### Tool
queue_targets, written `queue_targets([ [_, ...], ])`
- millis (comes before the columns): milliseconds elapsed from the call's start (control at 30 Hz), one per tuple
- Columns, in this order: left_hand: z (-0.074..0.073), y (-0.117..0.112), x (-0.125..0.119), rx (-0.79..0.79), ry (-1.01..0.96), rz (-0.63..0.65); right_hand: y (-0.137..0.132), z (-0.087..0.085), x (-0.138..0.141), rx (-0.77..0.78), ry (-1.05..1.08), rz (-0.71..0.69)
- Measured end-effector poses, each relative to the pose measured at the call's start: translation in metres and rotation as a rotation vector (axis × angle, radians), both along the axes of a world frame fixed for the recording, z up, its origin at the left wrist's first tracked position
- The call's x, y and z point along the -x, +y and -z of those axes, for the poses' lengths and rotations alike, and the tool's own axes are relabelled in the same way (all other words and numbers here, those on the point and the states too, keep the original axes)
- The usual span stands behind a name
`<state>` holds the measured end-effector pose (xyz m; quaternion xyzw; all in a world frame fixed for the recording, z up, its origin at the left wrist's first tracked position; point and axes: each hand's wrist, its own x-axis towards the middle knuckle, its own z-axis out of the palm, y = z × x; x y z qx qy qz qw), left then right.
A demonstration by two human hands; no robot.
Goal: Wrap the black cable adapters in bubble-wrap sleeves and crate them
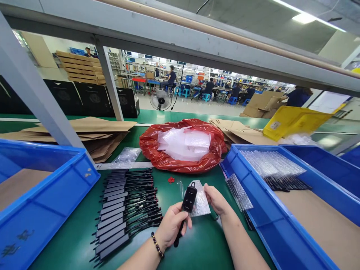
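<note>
My left hand (171,225) is closed around a small black device (189,198) with a cable hanging below it. Its top end sits at the mouth of a clear bubble-wrap bag (201,204). My right hand (216,199) pinches the right edge of that bag just above the green table (197,243). A row of several identical black devices with cables (126,208) lies to the left of my left hand.
A blue bin (36,202) stands at the left. Another blue bin (267,210) at the right holds bagged devices (274,168). A red plastic bag (182,148) with bubble-wrap bags lies behind. Flat cardboard (92,131), a yellow bin (292,122) and distant workers are beyond.
</note>
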<state>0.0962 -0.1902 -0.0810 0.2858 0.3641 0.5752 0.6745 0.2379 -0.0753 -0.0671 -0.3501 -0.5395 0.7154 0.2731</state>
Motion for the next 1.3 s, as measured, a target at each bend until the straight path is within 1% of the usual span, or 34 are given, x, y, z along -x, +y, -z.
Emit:
queue_targets([
  [33, 0.0, 0.0, -0.001, 0.007, 0.008, 0.019, 0.001, 0.0, -0.002, 0.019, 0.002, -0.053],
  [67, 0.0, 0.0, -0.002, 0.012, 0.012, 0.027, 0.003, -0.001, -0.004, 0.02, 0.012, -0.069],
  [100, 0.0, -0.001, -0.003, 0.016, 0.012, 0.029, 0.004, -0.002, -0.006, 0.01, 0.031, -0.038],
  [133, -0.001, -0.001, -0.003, 0.021, 0.011, 0.027, 0.006, -0.004, -0.007, -0.001, 0.057, 0.038],
  [200, -0.004, -0.002, -0.004, 0.029, 0.001, 0.031, 0.01, -0.006, -0.006, -0.009, 0.135, 0.257],
  [267, -0.006, -0.004, -0.005, 0.041, -0.022, 0.071, 0.014, -0.005, -0.003, 0.007, 0.227, 0.459],
  [300, -0.007, -0.005, -0.006, 0.051, -0.042, 0.104, 0.015, -0.004, -0.001, 0.019, 0.269, 0.53],
  [333, -0.008, -0.006, -0.007, 0.062, -0.063, 0.146, 0.015, -0.002, 0.002, 0.031, 0.301, 0.577],
  [400, -0.008, -0.008, -0.009, 0.077, -0.093, 0.219, 0.014, 0.001, 0.008, 0.037, 0.335, 0.623],
  [467, -0.007, -0.008, -0.01, 0.076, -0.095, 0.241, 0.009, 0.003, 0.012, 0.01, 0.329, 0.631],
  [533, -0.005, -0.007, -0.011, 0.063, -0.083, 0.21, 0.004, 0.001, 0.014, -0.046, 0.281, 0.585],
  [700, 0.004, -0.004, -0.009, 0.022, -0.07, 0.085, -0.004, -0.009, 0.01, -0.231, 0.021, 0.251],
  [800, 0.006, -0.003, -0.008, 0.015, -0.055, 0.053, -0.004, -0.011, 0.004, -0.284, -0.09, 0.086],
  [900, 0.005, -0.001, -0.006, 0.021, -0.041, 0.006, -0.006, -0.011, -0.001, -0.316, -0.139, -0.11],
  [1033, 0.003, 0.001, -0.005, 0.009, -0.021, -0.047, -0.01, -0.013, -0.002, -0.351, -0.147, -0.421],
  [1067, 0.003, 0.001, -0.005, 0.011, -0.016, -0.051, -0.011, -0.014, -0.001, -0.339, -0.151, -0.445],
  [1100, 0.003, 0.001, -0.005, 0.017, -0.01, -0.053, -0.012, -0.014, 0.0, -0.325, -0.149, -0.423],
  [1200, 0.002, 0.001, -0.006, 0.044, 0.011, -0.056, -0.014, -0.014, 0.005, -0.292, -0.116, -0.231],
  [1233, 0.001, 0.001, -0.007, 0.05, 0.015, -0.057, -0.014, -0.013, 0.007, -0.285, -0.102, -0.197],
  [1300, 0.0, 0.0, -0.007, 0.058, 0.019, -0.057, -0.014, -0.013, 0.007, -0.284, -0.087, -0.19],
])
